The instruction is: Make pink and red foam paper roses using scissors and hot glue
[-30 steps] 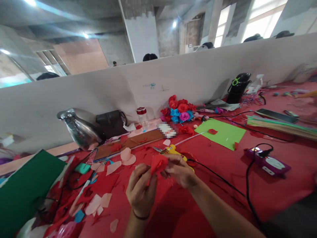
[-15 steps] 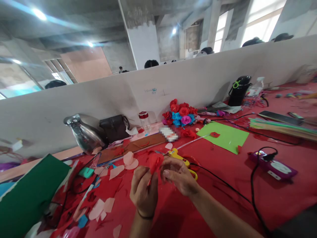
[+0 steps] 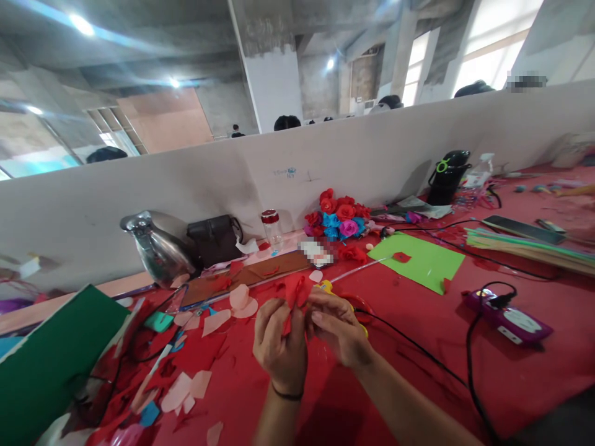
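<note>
My left hand (image 3: 281, 341) is closed, its fingers pinching the base of a red paper flower (image 3: 294, 290) upright above the table. At the flower's right side, my right hand (image 3: 339, 328) has its thumb and fingers bent in against the red paper, seemingly pinching its edge. Part of the flower's lower end is hidden by the fingers. Behind my right hand lies a yellow glue gun (image 3: 325, 286), mostly covered by that hand. Pink paper petals (image 3: 242, 300) are scattered to the left of my hands.
A bunch of paper roses (image 3: 339, 214) lies by the partition, near a glass jar (image 3: 271, 229). Left stand a steel jug (image 3: 160, 251) and a green board (image 3: 56, 359). To the right are a light green sheet (image 3: 421, 263), a purple power strip (image 3: 509, 316) and black cables.
Both hands have shifted slightly right with the flower. My right fingers have come closer in on its paper, and the glue gun is more covered.
</note>
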Motion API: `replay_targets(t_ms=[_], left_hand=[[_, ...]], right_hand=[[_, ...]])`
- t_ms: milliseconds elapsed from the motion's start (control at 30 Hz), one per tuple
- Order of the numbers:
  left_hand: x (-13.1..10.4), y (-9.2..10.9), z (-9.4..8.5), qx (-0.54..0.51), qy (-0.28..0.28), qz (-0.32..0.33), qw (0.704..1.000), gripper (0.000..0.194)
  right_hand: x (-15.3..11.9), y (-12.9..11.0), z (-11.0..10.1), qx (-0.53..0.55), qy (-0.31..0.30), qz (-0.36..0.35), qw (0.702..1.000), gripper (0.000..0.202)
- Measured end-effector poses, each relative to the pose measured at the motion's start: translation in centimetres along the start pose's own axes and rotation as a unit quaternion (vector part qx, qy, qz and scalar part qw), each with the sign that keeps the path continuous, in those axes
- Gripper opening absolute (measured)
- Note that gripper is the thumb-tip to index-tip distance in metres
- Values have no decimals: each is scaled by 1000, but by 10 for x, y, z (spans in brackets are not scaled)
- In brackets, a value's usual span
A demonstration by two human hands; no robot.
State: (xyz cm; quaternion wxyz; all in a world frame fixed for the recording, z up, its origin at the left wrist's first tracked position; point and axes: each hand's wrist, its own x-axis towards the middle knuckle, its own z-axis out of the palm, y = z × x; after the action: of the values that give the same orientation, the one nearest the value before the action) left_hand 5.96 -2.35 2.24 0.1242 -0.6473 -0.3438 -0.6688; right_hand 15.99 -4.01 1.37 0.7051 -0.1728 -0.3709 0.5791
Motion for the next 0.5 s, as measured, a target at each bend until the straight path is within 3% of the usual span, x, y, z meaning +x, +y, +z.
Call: replay_targets(t_ms=[233,500], left_hand=[[2,-3,0,10,8,24,1000,12],[6,-7,-3,6,5,50,999,13]], right_hand=[[-1,-6,1,-16,-22,-18,999,13],[-1,-7,1,-5,-49,-24,998,21]])
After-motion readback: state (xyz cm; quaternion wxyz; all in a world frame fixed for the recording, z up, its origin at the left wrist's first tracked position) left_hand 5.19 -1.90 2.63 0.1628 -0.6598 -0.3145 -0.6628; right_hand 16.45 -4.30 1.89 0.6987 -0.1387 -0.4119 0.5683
